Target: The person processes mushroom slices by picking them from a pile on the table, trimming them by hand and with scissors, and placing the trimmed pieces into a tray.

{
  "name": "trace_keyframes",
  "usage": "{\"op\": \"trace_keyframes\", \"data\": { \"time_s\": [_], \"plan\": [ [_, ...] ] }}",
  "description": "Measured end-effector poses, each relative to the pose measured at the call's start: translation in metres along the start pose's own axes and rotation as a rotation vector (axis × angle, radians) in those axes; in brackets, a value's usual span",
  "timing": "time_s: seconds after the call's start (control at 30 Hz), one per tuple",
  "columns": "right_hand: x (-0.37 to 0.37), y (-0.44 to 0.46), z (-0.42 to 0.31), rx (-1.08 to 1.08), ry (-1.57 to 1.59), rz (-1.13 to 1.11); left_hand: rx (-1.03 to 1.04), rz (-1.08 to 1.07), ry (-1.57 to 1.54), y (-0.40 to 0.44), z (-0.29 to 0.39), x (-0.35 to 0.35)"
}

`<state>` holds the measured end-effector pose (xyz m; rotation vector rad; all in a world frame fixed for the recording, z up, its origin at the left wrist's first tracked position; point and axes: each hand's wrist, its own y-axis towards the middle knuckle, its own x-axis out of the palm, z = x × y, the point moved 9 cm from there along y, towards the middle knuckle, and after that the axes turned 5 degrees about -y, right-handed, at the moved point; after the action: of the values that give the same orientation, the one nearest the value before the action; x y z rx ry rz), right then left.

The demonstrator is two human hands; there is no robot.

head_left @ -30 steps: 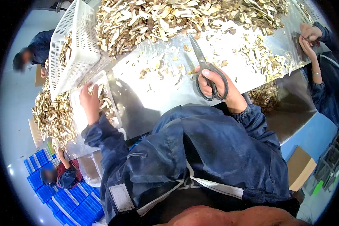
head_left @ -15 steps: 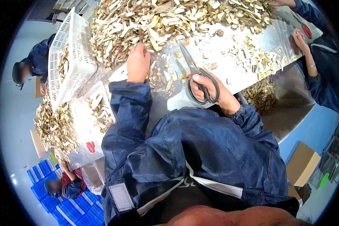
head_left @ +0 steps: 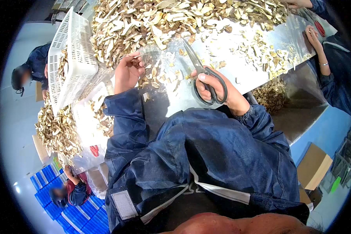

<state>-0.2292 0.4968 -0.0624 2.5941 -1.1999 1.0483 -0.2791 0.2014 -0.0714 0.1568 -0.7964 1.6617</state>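
My right hand [head_left: 225,91] grips a pair of scissors [head_left: 195,56] with black loop handles, blades pointing up and away over the metal table. My left hand [head_left: 128,73] is raised at the near edge of the mushroom pile, palm partly turned up. Its thumb and fingertips pinch a small pale piece, which looks like a dried mushroom slice [head_left: 137,56]. A large heap of dried mushroom slices [head_left: 160,23] lies beyond both hands. Loose small bits are scattered on the tabletop between my hands.
A white slatted plastic basket [head_left: 76,58] stands tilted at left, with another mushroom pile [head_left: 56,128] near it. Mushroom pieces [head_left: 267,50] spread along the right side of the table [head_left: 241,82]. Co-workers are at left, lower left and right. A cardboard box [head_left: 314,165] stands lower right.
My left hand has drawn back from the heap towards the left and turned its palm up, now pinching a small piece. My right hand with the scissors has barely moved.
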Motion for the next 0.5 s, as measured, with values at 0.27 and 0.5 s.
{"op": "trace_keyframes", "data": {
  "time_s": [0.27,0.5],
  "plan": [
    [-0.001,0.002,0.003,0.011,0.022,0.006,0.026,0.061,0.112,-0.014,-0.007,0.021],
    [0.001,0.002,0.000,-0.003,0.004,-0.002,0.192,0.083,0.433,-0.015,-0.001,0.028]
  ]
}}
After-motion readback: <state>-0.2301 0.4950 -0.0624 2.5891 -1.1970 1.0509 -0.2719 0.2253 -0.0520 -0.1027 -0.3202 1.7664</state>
